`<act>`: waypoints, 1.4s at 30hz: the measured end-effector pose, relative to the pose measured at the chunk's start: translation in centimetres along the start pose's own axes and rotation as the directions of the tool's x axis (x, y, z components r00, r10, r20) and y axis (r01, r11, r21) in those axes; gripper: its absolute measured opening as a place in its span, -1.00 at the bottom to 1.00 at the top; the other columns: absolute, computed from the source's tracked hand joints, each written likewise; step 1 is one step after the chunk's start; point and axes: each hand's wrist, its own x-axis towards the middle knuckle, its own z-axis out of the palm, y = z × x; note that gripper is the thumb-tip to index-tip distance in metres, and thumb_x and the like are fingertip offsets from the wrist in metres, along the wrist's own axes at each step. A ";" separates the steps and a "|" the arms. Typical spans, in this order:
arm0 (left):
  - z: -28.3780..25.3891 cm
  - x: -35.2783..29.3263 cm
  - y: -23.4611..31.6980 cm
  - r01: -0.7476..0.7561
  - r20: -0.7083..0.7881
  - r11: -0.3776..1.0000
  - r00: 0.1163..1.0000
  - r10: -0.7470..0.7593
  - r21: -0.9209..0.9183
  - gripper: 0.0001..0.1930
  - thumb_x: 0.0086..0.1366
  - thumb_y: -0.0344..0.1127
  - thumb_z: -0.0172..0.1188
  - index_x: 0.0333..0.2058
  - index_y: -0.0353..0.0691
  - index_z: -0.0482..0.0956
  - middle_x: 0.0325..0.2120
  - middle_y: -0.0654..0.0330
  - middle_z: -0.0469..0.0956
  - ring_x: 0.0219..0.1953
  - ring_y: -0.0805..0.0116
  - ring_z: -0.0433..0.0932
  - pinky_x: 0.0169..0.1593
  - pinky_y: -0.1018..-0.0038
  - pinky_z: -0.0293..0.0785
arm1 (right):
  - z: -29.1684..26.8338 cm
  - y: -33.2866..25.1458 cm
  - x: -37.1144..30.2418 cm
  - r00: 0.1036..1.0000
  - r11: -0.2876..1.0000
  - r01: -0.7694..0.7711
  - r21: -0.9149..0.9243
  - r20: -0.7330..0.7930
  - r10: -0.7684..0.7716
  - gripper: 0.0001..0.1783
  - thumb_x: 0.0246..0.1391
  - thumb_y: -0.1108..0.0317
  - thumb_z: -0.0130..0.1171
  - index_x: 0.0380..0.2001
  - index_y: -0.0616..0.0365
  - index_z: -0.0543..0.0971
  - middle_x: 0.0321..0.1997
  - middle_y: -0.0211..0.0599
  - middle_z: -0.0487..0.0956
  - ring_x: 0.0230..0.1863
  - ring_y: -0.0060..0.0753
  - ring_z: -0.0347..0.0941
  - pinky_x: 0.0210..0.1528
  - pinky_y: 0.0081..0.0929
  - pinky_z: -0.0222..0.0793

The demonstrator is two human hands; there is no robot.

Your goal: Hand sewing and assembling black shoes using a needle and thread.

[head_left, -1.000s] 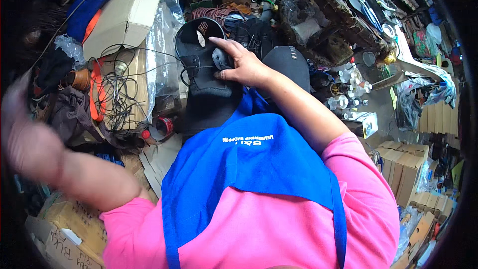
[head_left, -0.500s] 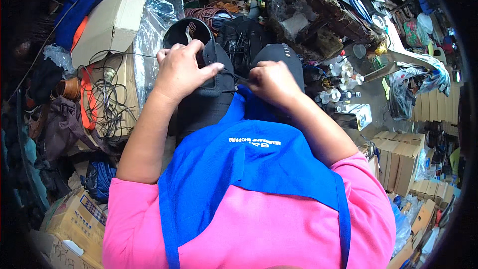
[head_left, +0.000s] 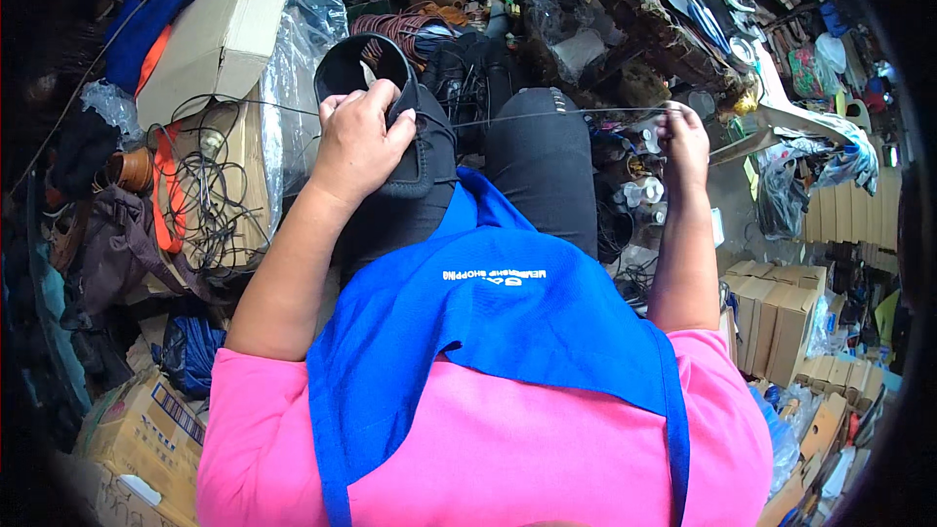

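A black shoe rests on my left thigh, its round opening toward the far side. My left hand grips it by the upper, with the thumb bent against the near side of the opening. From the shoe a thin dark thread runs taut to the right, across my right knee. Its far end is pinched in the fingers of my right hand, held out beyond the knee. The inside of the shoe is mostly hidden by my left hand.
On the left, a tangle of black thread lies on cardboard beside an orange strip. A large carton stands behind it. Small clear bottles cluster right of my knee. Stacked cardboard boxes stand further right.
My right hand has moved from beside the shoe far out to the right, drawing the thread straight. My left hand has stayed on the shoe.
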 end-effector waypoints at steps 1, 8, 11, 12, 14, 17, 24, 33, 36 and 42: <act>0.0 -0.1 -0.1 0.028 0.055 0.999 0.998 -0.026 -0.040 -0.79 0.06 -0.22 0.21 -0.39 -0.19 0.46 -0.54 0.08 0.51 -0.36 0.08 0.51 -0.14 0.23 0.27 | -0.4 -0.1 0.4 0.995 0.963 -0.078 0.258 -0.037 0.090 -0.74 0.21 0.31 0.04 -0.07 0.14 0.43 -0.31 -0.30 0.59 -0.34 -0.53 0.52 -0.43 -0.63 0.33; -0.2 0.7 -2.5 0.323 0.342 0.889 0.916 -0.207 -0.326 -0.75 0.13 -0.32 0.25 -0.55 -0.25 0.34 -0.65 0.34 0.28 -0.54 0.60 0.21 -0.46 0.57 0.19 | -9.0 -1.8 4.3 0.992 0.642 -0.063 0.764 -0.022 0.125 -0.91 0.13 0.46 0.09 -0.31 0.25 0.51 -0.37 -0.22 0.55 -0.33 -0.32 0.49 -0.08 -0.30 0.45; -0.5 1.3 -3.1 0.387 0.436 0.822 0.879 -0.193 -0.417 -0.74 0.14 -0.35 0.24 -0.57 -0.19 0.30 -0.62 0.45 0.25 -0.51 0.66 0.18 -0.44 0.60 0.17 | -11.6 -2.5 4.7 0.966 0.701 0.072 0.710 -0.224 0.127 -0.83 0.14 0.43 0.11 -0.20 0.22 0.48 -0.41 -0.32 0.50 -0.44 -0.52 0.40 -0.28 -0.48 0.43; -0.7 1.4 -3.1 0.413 0.476 0.799 0.860 -0.185 -0.438 -0.74 0.15 -0.36 0.23 -0.57 -0.17 0.29 -0.61 0.46 0.24 -0.51 0.67 0.17 -0.44 0.62 0.16 | -11.3 -2.6 4.6 0.966 0.700 0.072 0.710 -0.224 0.127 -0.83 0.14 0.43 0.11 -0.20 0.22 0.48 -0.41 -0.32 0.50 -0.44 -0.52 0.40 -0.28 -0.48 0.43; -0.4 1.3 -3.6 0.432 0.490 0.777 0.852 -0.184 -0.458 -0.74 0.16 -0.36 0.22 -0.56 -0.16 0.29 -0.61 0.47 0.24 -0.50 0.67 0.18 -0.43 0.63 0.16 | -7.9 -2.9 3.3 0.960 0.853 0.264 0.450 -0.207 -0.188 -0.68 0.14 0.45 0.09 -0.03 0.18 0.37 -0.35 -0.30 0.50 -0.45 -0.56 0.40 -0.32 -0.52 0.40; -0.3 1.1 -3.9 0.461 0.519 0.735 0.837 -0.174 -0.497 -0.76 0.18 -0.36 0.21 -0.54 -0.16 0.29 -0.60 0.47 0.24 -0.49 0.68 0.18 -0.41 0.64 0.15 | 4.0 -5.6 -2.9 0.980 0.976 0.165 -0.139 0.134 -0.146 -0.48 0.10 0.38 0.09 0.14 0.09 0.26 -0.22 -0.25 0.52 -0.36 -0.52 0.44 -0.27 -0.58 0.39; 0.1 1.3 -3.8 0.454 0.532 0.738 0.833 -0.153 -0.499 -0.77 0.19 -0.33 0.20 -0.53 -0.16 0.31 -0.58 0.47 0.28 -0.48 0.68 0.20 -0.41 0.65 0.17 | 18.2 -4.2 -9.6 0.561 0.769 0.621 -0.152 0.771 -0.301 -0.76 0.00 0.39 0.15 -0.20 0.09 0.61 -0.33 -0.13 0.60 -0.28 -0.22 0.57 -0.21 -0.41 0.44; -0.4 0.9 -4.1 0.450 0.521 0.715 0.842 -0.140 -0.535 -0.78 0.19 -0.34 0.20 -0.52 -0.17 0.32 -0.57 0.47 0.28 -0.48 0.68 0.22 -0.41 0.63 0.19 | 20.0 -4.0 -9.9 0.529 0.739 0.644 -0.200 0.814 -0.240 -0.73 -0.07 0.42 0.13 -0.23 0.10 0.62 -0.34 -0.10 0.60 -0.27 -0.15 0.56 -0.19 -0.35 0.45; -0.1 0.8 -4.1 0.438 0.503 0.717 0.853 -0.139 -0.543 -0.77 0.20 -0.34 0.21 -0.52 -0.17 0.31 -0.57 0.46 0.27 -0.49 0.68 0.20 -0.42 0.62 0.18 | 19.8 -4.1 -10.0 0.540 0.753 0.625 -0.203 0.810 -0.230 -0.72 -0.10 0.43 0.11 -0.24 0.09 0.63 -0.33 -0.09 0.60 -0.27 -0.15 0.56 -0.18 -0.35 0.45; -1.4 0.5 -2.7 0.430 0.509 0.644 0.858 -0.073 -0.633 -0.88 0.19 -0.38 0.16 -0.33 -0.29 0.48 -0.43 0.35 0.46 -0.33 0.62 0.40 -0.20 0.62 0.35 | 19.5 -4.7 -10.0 0.545 0.727 0.634 -0.263 0.819 -0.180 -0.70 -0.14 0.44 0.10 -0.25 0.09 0.63 -0.33 -0.05 0.59 -0.27 -0.11 0.56 -0.17 -0.32 0.46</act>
